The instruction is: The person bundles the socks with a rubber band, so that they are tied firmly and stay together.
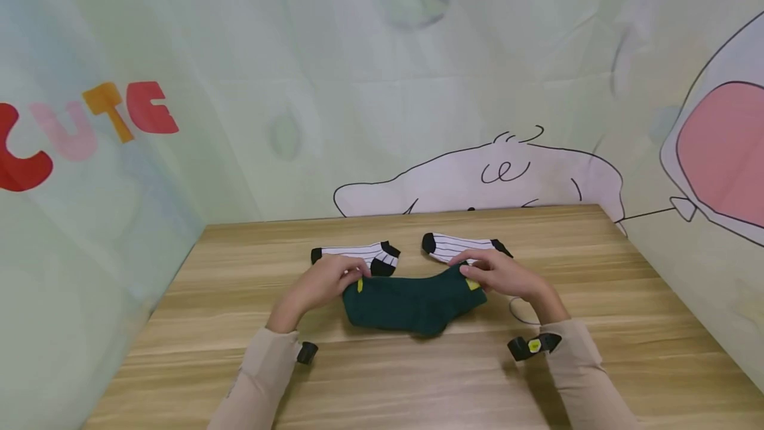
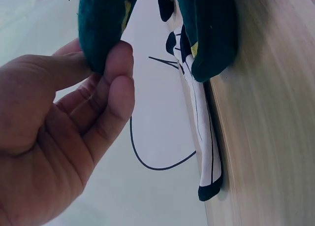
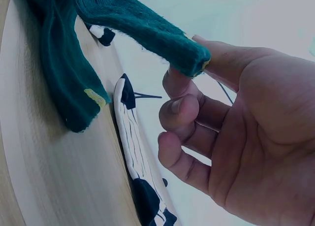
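Observation:
Dark green socks (image 1: 406, 302) with yellow marks stretch between my two hands, over the near middle of the table. My left hand (image 1: 325, 282) pinches one end of the upper green sock between thumb and fingers. At the other end, by a yellow patch, my right hand (image 1: 500, 275) pinches it with thumb and forefinger, the other fingers loosely bent. In the right wrist view, a second green length (image 3: 74, 98) with a yellow mark hangs lower, close over the tabletop. Just behind lie two white striped socks, the left one (image 1: 352, 255) and the right one (image 1: 459, 247), both with black ends.
The wooden table (image 1: 412, 383) runs back to a pale printed curtain (image 1: 310, 85) with cartoon drawings and letters. Black wrist straps sit at both sleeves, the right one (image 1: 534, 346) bearing a yellow spot.

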Available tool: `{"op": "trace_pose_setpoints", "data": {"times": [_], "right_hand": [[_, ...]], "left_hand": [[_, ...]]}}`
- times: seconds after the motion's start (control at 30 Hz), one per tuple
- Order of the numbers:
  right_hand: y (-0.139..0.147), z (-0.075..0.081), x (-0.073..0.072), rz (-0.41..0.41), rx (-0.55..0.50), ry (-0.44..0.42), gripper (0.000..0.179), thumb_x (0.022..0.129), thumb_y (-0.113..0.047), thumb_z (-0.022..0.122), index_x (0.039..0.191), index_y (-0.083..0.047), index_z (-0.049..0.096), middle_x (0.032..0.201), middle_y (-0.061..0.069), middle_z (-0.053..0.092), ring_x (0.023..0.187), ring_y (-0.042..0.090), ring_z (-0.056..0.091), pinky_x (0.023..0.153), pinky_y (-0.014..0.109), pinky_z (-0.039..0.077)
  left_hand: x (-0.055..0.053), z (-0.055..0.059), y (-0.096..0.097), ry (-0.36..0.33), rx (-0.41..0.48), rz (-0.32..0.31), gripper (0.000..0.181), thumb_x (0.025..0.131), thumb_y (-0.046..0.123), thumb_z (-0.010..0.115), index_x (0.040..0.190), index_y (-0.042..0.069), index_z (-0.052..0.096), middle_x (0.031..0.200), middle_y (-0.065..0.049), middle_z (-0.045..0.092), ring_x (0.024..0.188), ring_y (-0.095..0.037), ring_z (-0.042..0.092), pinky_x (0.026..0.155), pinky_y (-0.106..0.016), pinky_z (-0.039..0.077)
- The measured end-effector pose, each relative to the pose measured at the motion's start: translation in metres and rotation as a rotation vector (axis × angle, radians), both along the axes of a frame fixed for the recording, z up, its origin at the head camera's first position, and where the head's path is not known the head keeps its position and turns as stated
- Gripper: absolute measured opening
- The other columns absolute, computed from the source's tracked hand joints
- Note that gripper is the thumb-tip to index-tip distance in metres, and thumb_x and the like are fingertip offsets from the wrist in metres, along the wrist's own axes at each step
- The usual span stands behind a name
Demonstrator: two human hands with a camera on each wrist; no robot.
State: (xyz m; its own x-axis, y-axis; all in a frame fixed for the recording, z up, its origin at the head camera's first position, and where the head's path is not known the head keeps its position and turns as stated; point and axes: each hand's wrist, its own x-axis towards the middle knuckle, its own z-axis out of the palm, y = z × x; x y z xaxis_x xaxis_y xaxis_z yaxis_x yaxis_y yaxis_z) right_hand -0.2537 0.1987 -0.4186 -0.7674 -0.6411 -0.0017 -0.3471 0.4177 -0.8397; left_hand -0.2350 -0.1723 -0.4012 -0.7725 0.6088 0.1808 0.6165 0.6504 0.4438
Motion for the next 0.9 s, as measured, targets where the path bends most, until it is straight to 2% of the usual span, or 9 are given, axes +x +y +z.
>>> {"op": "trace_pose_setpoints", "data": {"times": [0.13,0.27,0.57,0.77,0.9], "right_hand": [[0.001,0.000,-0.001,0.004,-0.002,-0.007,0.033,0.106,-0.018,0.051,0.133,0.000,0.058,0.072,0.001,0.050,0.058,0.033,0.050,0.053,0.028,0.043],[0.002,-0.002,-0.001,0.002,0.015,-0.007,0.034,0.106,-0.018,0.052,0.134,0.001,0.057,0.073,0.002,0.050,0.058,0.026,0.049,0.053,0.026,0.040],[0.000,-0.003,0.000,-0.029,0.041,-0.016,0.040,0.103,-0.014,0.057,0.139,0.001,0.051,0.076,0.005,0.055,0.063,0.029,0.052,0.053,0.026,0.038],[-0.001,-0.004,-0.001,-0.030,0.036,0.003,0.045,0.100,-0.013,0.062,0.140,0.002,0.049,0.081,0.006,0.059,0.066,0.035,0.055,0.055,0.026,0.042],[0.000,-0.005,-0.002,-0.031,0.050,0.014,0.045,0.099,-0.015,0.063,0.139,0.002,0.050,0.082,0.007,0.059,0.066,0.033,0.056,0.056,0.027,0.045]], "left_hand": [[0.000,-0.001,0.002,-0.006,-0.005,-0.001,0.015,0.099,0.003,0.060,0.101,0.010,0.073,0.103,-0.002,0.072,0.096,-0.018,0.065,0.087,-0.042,0.053],[-0.001,-0.005,0.004,-0.008,-0.006,0.016,0.015,0.099,0.004,0.060,0.102,0.011,0.073,0.104,-0.003,0.072,0.096,-0.018,0.065,0.087,-0.041,0.053],[-0.002,-0.011,0.002,-0.036,0.018,0.086,0.013,0.099,0.005,0.060,0.103,0.009,0.072,0.101,-0.003,0.071,0.092,-0.018,0.063,0.086,-0.042,0.052],[-0.004,-0.013,0.003,-0.068,0.007,0.128,0.012,0.098,0.005,0.063,0.106,0.008,0.070,0.103,-0.004,0.070,0.092,-0.018,0.062,0.085,-0.039,0.052],[-0.006,-0.014,0.005,-0.091,0.008,0.130,0.015,0.096,0.000,0.063,0.107,0.007,0.070,0.104,-0.006,0.070,0.098,-0.020,0.065,0.089,-0.040,0.052]]}}
